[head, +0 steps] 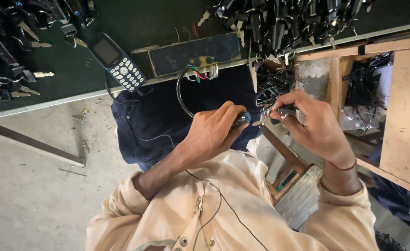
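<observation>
I see a dark matt tabletop [135,28] with a pale worn edge. The keys [33,44] on it have dull metal blades and black plastic heads. The phone [117,60] is glossy dark plastic with pale keys. My left hand [212,135] grips a smooth black cylinder [242,118]; the shelf [404,111] is raw, rough wood. My shirt [242,204] is soft cream cloth.

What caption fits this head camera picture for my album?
Left hand grips a lock cylinder while right hand puts a key to it, beside a phone.
</observation>
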Available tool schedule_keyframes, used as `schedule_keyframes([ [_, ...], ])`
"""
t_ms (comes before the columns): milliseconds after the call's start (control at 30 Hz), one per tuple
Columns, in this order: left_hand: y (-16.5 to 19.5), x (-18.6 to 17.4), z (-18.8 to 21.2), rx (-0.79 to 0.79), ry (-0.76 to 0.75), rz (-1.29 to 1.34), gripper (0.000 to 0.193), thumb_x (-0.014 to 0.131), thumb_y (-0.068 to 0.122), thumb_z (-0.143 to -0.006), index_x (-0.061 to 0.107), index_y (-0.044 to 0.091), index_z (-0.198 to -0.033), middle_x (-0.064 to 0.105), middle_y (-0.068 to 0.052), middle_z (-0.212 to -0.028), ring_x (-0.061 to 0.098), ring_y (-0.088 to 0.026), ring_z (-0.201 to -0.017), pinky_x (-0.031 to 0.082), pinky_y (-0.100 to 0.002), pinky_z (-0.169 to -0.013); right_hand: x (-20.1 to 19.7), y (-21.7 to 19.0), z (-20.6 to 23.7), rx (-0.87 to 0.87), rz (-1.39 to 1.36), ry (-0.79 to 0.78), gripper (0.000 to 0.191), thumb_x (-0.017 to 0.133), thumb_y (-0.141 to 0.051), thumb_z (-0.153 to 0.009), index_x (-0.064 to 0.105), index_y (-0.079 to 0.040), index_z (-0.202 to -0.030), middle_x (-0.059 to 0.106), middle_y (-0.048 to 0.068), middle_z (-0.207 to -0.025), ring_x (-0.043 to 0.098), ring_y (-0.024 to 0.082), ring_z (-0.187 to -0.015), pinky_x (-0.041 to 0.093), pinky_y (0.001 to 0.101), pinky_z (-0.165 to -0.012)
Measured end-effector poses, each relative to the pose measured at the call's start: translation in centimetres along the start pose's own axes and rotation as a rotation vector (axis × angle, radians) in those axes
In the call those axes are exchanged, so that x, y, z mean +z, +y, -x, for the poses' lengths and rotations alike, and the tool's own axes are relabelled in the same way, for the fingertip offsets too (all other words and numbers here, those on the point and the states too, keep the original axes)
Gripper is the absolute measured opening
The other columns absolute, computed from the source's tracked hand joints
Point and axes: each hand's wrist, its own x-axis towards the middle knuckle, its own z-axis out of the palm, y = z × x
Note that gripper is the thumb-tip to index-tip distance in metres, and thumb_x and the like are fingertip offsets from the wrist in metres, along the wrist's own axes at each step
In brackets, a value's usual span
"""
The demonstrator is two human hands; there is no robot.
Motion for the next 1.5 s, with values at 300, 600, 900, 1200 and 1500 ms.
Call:
schedule_keyframes([
  [300,0.1,0.0,0.2,0.010,0.002,-0.015,0.031,0.074,0.019,-0.096,0.057,0.003,-0.117,0.059,-0.010,-0.093,0.067,-0.028,-0.072,0.050,-0.040,-0.059,0.5,-2.6,-0.6,-0.035,0.124,0.110,0.034,0.068,0.014,-0.084,0.061,0.001,-0.114,0.072,0.013,-0.106,0.075,0.025,-0.100,0.058,0.0351,-0.086],
  [600,-0.8,0.1,0.5,-0.043,-0.061,-0.073,0.028,0.070,0.020,-0.099,0.057,0.003,-0.116,0.060,-0.010,-0.093,0.067,-0.027,-0.069,0.050,-0.040,-0.056,2.2,-4.1,-0.6,-0.250,0.255,0.105,0.038,0.069,0.015,-0.076,0.059,-0.001,-0.109,0.068,0.015,-0.101,0.068,0.036,-0.092,0.055,0.0429,-0.082],
  [900,-1.2,2.2,1.1,0.032,-0.094,-0.270,0.032,0.069,0.013,-0.089,0.059,0.000,-0.117,0.059,-0.012,-0.094,0.065,-0.025,-0.066,0.051,-0.039,-0.057,5.2,-0.8,-0.1,-0.011,0.074,0.067,0.030,0.061,0.014,-0.088,0.054,-0.001,-0.114,0.065,0.014,-0.098,0.068,0.026,-0.086,0.055,0.0363,-0.075],
  [1200,3.2,1.2,-0.3,-0.110,-0.605,0.016,0.039,0.061,0.017,-0.091,0.053,0.009,-0.128,0.066,-0.014,-0.104,0.072,-0.032,-0.078,0.056,-0.043,-0.059,-0.7,0.7,-1.3,0.470,-0.374,-0.409,0.043,0.055,-0.011,-0.099,0.051,-0.009,-0.142,0.065,0.004,-0.098,0.065,0.012,-0.078,0.058,0.0286,-0.065],
  [1500,9.2,-8.5,-1.4,0.483,-0.027,0.143,0.045,0.073,0.026,-0.103,0.052,0.020,-0.142,0.055,-0.010,-0.137,0.063,-0.028,-0.121,0.041,-0.048,-0.117,-7.1,-0.6,1.1,0.218,-0.130,0.343,0.030,0.054,-0.014,-0.119,0.049,0.000,-0.145,0.066,0.012,-0.101,0.062,0.014,-0.085,0.052,0.0258,-0.083],
])
